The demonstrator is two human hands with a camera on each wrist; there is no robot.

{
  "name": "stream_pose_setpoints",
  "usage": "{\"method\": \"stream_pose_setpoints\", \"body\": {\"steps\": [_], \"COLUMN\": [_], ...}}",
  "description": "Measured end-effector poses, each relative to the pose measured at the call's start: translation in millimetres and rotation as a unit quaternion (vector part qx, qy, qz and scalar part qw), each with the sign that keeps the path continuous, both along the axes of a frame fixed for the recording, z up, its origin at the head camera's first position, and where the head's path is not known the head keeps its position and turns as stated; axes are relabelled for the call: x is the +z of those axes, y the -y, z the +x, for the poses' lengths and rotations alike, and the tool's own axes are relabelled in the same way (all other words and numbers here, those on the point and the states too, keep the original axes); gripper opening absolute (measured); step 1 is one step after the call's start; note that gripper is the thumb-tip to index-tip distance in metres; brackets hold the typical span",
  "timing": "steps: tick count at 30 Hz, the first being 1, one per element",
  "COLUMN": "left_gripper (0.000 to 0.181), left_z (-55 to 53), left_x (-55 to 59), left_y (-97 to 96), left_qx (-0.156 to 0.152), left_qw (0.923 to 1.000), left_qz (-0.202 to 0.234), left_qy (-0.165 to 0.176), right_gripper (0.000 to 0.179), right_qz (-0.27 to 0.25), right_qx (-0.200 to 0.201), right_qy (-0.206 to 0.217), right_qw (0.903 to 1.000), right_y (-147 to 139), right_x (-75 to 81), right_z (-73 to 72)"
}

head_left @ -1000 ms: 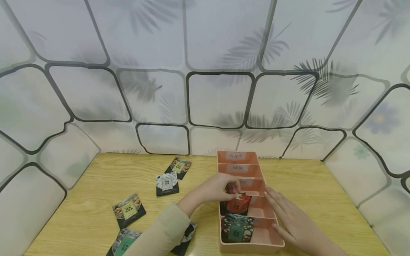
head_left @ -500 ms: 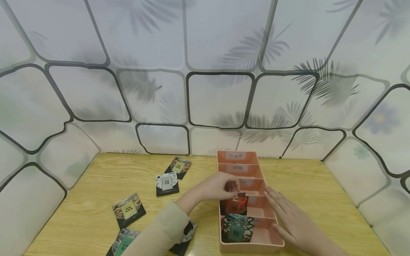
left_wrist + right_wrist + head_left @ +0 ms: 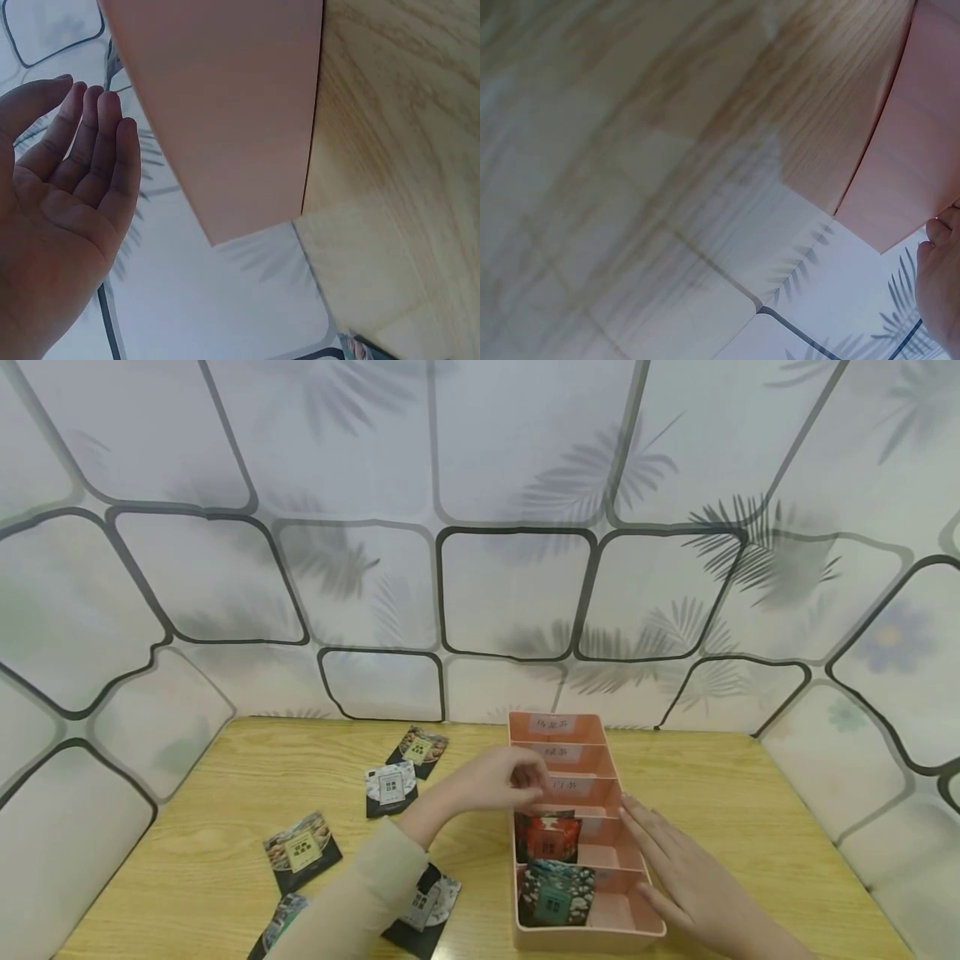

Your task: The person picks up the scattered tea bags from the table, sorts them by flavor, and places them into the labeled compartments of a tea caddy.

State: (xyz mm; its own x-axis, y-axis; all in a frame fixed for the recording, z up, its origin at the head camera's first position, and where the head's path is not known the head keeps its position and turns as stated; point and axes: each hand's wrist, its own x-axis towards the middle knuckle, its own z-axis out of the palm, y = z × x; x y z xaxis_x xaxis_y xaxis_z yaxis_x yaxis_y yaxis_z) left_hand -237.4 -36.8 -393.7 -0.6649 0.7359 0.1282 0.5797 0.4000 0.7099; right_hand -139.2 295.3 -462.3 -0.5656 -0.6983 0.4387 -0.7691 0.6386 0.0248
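A pink divided box (image 3: 637, 929) stands on the table, with paper labels on its compartment walls. My left hand (image 3: 504, 781) is above the middle compartment, fingers loosely bent and holding nothing; the left wrist view shows the same hand (image 3: 82, 180) beside the box's outer side (image 3: 232, 112). Red tea sachets (image 3: 553, 839) stand in the second compartment from the front. In the front one lean several dark green tea sachets (image 3: 555, 893). My right hand (image 3: 682, 881) rests along the box's right rim with straight fingers, partly visible in the right wrist view.
Left of the box lie a white-and-black sachet (image 3: 391, 789), a yellow-labelled sachet (image 3: 420, 750) behind it and another yellow-labelled sachet (image 3: 303, 852). Near my left sleeve (image 3: 375, 877) are a grey-labelled sachet (image 3: 423, 910) and a partly hidden green-labelled sachet (image 3: 277, 922). A patterned cloth wall (image 3: 510, 593) borders the table.
My left hand has let go of the red sachet, which now sits lower in its compartment, and has moved up and away toward the back. My right hand has stayed put.
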Motion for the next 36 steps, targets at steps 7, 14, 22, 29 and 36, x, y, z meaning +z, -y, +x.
{"method": "stream_pose_setpoints", "body": {"steps": [7, 14, 22, 29, 36], "left_gripper": [0.011, 0.01, 0.006, 0.005, 0.005], "left_z": [-3.9, -7.6, -8.9, -8.9, -8.7], "left_x": [9.2, 16.8, 23.2, 23.6, 18.3], "left_y": [16.0, 38.1, 68.1, 94.8, 119.8], "left_qx": [0.009, 0.046, 0.09, 0.115, 0.146], "left_qw": [0.9997, 0.9984, 0.9956, 0.9929, 0.9888], "left_qz": [0.005, -0.007, -0.004, 0.007, 0.022], "left_qy": [-0.023, -0.033, -0.024, -0.029, -0.017], "right_gripper": [0.073, 0.071, 0.074, 0.078, 0.08], "right_qz": [0.003, -0.002, 0.008, 0.011, 0.01], "right_qx": [-0.002, 0.006, -0.004, -0.011, -0.014], "right_qy": [-0.001, -0.009, 0.002, 0.0, 0.002], "right_qw": [1.0, 0.9999, 1.0, 0.9999, 0.9998], "right_y": [-0.3, 1.1, -1.0, -1.3, -1.0], "right_x": [-0.2, 1.8, -0.8, 0.2, 0.6], "right_z": [-0.6, -0.9, -0.1, 0.5, 1.0]}}
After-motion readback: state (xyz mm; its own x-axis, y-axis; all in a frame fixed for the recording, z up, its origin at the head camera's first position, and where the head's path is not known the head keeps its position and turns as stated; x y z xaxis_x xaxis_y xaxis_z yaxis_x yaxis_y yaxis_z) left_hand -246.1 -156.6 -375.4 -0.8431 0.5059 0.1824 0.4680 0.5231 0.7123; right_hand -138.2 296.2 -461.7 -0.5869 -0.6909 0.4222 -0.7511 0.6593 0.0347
